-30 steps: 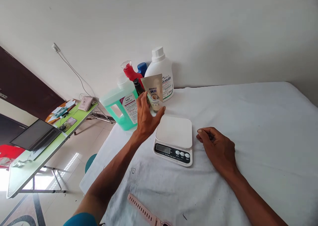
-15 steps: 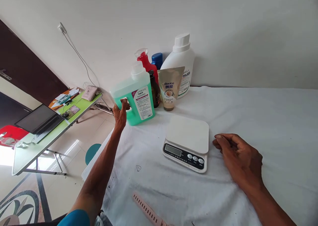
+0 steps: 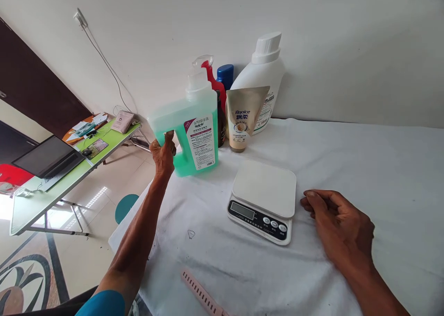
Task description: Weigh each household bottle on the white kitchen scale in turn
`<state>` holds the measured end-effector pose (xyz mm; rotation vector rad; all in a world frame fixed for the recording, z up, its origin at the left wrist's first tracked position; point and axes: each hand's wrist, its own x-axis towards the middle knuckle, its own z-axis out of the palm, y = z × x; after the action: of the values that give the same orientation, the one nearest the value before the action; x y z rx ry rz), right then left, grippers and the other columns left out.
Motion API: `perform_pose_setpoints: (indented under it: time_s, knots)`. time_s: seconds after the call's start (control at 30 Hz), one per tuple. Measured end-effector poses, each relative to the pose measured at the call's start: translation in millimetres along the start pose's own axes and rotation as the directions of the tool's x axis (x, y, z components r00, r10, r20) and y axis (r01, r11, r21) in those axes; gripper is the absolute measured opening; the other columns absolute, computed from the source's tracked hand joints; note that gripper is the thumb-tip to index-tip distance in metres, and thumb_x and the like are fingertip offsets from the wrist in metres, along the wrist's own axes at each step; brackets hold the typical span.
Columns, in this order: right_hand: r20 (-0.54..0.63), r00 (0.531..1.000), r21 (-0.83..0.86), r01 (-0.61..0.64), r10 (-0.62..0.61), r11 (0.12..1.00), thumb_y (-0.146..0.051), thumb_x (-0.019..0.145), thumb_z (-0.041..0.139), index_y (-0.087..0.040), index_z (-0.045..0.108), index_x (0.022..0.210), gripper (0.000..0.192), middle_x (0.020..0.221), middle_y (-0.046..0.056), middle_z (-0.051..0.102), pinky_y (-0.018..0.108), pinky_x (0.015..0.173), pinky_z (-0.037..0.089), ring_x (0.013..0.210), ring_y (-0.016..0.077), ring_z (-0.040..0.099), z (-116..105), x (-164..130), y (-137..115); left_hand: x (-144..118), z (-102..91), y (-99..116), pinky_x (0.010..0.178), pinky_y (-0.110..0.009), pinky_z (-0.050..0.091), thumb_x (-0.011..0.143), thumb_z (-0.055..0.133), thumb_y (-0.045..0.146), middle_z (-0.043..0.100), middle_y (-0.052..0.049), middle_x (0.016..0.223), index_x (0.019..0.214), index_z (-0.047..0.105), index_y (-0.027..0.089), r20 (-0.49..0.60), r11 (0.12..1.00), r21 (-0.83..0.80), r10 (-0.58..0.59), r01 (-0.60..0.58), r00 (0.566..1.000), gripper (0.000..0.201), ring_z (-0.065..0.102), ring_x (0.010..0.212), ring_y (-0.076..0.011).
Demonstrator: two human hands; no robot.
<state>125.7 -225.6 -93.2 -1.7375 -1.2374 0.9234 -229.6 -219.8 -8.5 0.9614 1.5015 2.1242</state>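
Note:
My left hand (image 3: 164,153) is wrapped round the handle of a translucent jug of green liquid (image 3: 199,142) with a white label. The jug stands at the back left of the white-clothed table, and I cannot tell whether its base touches the cloth. My right hand (image 3: 342,226) rests just right of a white kitchen scale (image 3: 265,188), fingers curled and thumb against the index finger, with nothing visible in it. The scale's plate is bare and its display (image 3: 243,210) looks blank.
Behind the scale stand a gold Rejoice tube (image 3: 244,117), a white jug (image 3: 272,73), a blue-capped bottle (image 3: 225,75), a red pump bottle (image 3: 215,82) and a dark bottle (image 3: 221,124). A pink strap (image 3: 201,290) lies in front. A green table (image 3: 65,179) with a laptop (image 3: 48,156) stands left.
The view has shifted slightly. The green jug, still in my left hand, has moved a little and covers more of the dark bottle. My right hand keeps its curled pose beside the scale.

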Motion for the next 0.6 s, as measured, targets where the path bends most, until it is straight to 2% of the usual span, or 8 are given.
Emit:
perform_pose_setpoints:
  time_s: [0.13, 0.23, 0.37, 0.43, 0.5, 0.57, 0.6]
  knots:
    - [-0.017, 0.999, 0.025, -0.032, 0.033, 0.999, -0.064, 0.067, 0.065, -0.025, 0.073, 0.087, 0.045, 0.084, 0.008, 0.076, 0.051, 0.098, 0.053, 0.092, 0.0339, 0.073, 3.9, 0.7, 1.0, -15.1, 6.0, 34.7, 0.043, -0.024, 0.030, 0.077, 0.088, 0.070, 0.029, 0.008, 0.051, 0.059, 0.035, 0.022, 0.037, 0.999, -0.019, -0.031, 0.031, 0.999, 0.074, 0.029, 0.043, -0.0046]
    - [-0.031, 0.997, 0.122, -0.067, 0.072, 0.990, -0.060, 0.064, 0.071, -0.025, 0.074, 0.087, 0.043, 0.084, 0.007, 0.076, 0.050, 0.092, 0.056, 0.086, 0.0304, 0.071, 5.5, 1.1, 2.5, -32.2, 15.8, 60.7, 0.041, -0.023, 0.028, 0.077, 0.087, 0.074, 0.028, 0.008, 0.053, 0.062, 0.038, 0.022, 0.106, 0.995, -0.047, -0.079, 0.084, 0.991, 0.073, 0.029, 0.043, -0.0046]
    - [-0.078, 0.996, 0.202, -0.035, 0.052, 0.979, -0.054, 0.066, 0.079, -0.024, 0.075, 0.088, 0.038, 0.087, 0.005, 0.076, 0.048, 0.083, 0.058, 0.073, 0.0243, 0.068, -8.1, -3.8, -11.3, -55.2, 28.9, 83.3, 0.040, -0.024, 0.027, 0.079, 0.082, 0.079, 0.028, 0.008, 0.054, 0.064, 0.038, 0.022, 0.191, 0.982, -0.041, -0.173, 0.183, 0.966, 0.073, 0.028, 0.043, -0.0050]
    - [-0.091, 0.995, 0.267, 0.062, -0.039, 0.962, -0.056, 0.068, 0.082, -0.025, 0.077, 0.091, 0.039, 0.091, 0.006, 0.077, 0.048, 0.084, 0.059, 0.080, 0.0266, 0.071, -21.6, -11.3, -29.9, -64.2, 34.7, 90.4, 0.040, -0.024, 0.027, 0.079, 0.080, 0.081, 0.028, 0.007, 0.055, 0.063, 0.037, 0.022, 0.253, 0.975, -0.041, -0.203, 0.220, 0.946, 0.074, 0.029, 0.044, -0.0053]
    - [-0.035, 0.980, 0.378, 0.193, -0.194, 0.906, -0.067, 0.070, 0.085, -0.026, 0.079, 0.099, 0.050, 0.106, 0.010, 0.079, 0.050, 0.087, 0.062, 0.102, 0.0331, 0.075, -34.5, -22.0, -52.4, -71.8, 41.5, 94.4, 0.041, -0.025, 0.027, 0.075, 0.082, 0.083, 0.028, 0.007, 0.055, 0.063, 0.037, 0.022, 0.334, 0.968, -0.046, -0.216, 0.245, 0.917, 0.076, 0.028, 0.045, -0.0054]
    - [0.059, 0.927, 0.465, 0.303, -0.370, 0.832, -0.081, 0.066, 0.085, -0.030, 0.079, 0.114, 0.070, 0.129, 0.012, 0.077, 0.052, 0.093, 0.064, 0.124, 0.0383, 0.071, -41.5, -31.9, -70.4, -79.0, 50.8, 91.9, 0.042, -0.025, 0.027, 0.072, 0.084, 0.083, 0.029, 0.006, 0.055, 0.063, 0.036, 0.022, 0.411, 0.962, -0.048, -0.225, 0.267, 0.884, 0.078, 0.027, 0.047, -0.0057]
    - [0.080, 0.896, 0.467, 0.353, -0.436, 0.811, -0.087, 0.063, 0.085, -0.032, 0.078, 0.120, 0.079, 0.135, 0.012, 0.076, 0.053, 0.092, 0.066, 0.127, 0.0398, 0.071, -41.6, -34.9, -74.7, -82.6, 56.6, 87.0, 0.042, -0.025, 0.027, 0.072, 0.084, 0.083, 0.029, 0.006, 0.055, 0.063, 0.035, 0.022, 0.443, 0.960, -0.054, -0.224, 0.275, 0.868, 0.078, 0.027, 0.048, -0.0058]
